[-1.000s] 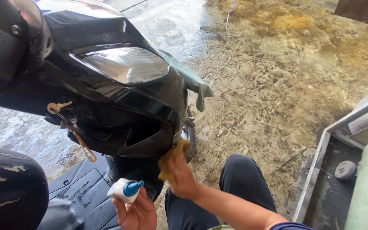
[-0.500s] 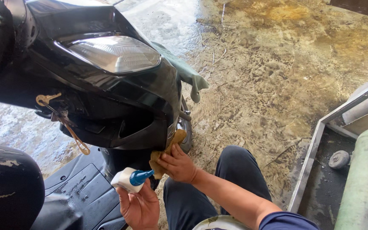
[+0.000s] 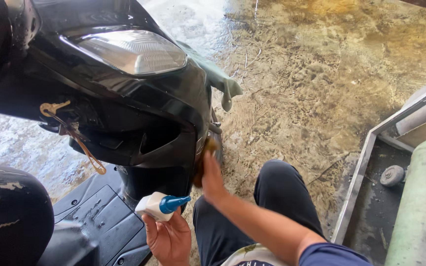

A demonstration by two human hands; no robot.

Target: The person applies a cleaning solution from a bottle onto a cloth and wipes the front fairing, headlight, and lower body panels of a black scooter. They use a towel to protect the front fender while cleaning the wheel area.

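Two hands busy: right hand (image 3: pixel 212 178) pressing a yellowish sponge (image 3: pixel 204 160) against the black scooter (image 3: pixel 139 118) front panel's edge, left hand (image 3: pixel 169 239) clenched round a white bottle (image 3: pixel 155 206). Wet bodywork; lower panels seemingly left to rub.

Left hand (image 3: pixel 169 239): ours, palm up, low in view, fingers curled, grip closed. Right hand (image 3: pixel 212 180): arm stretched forward, wrist straight, fingers pressed flat ahead. Dark trouser knee raised between.
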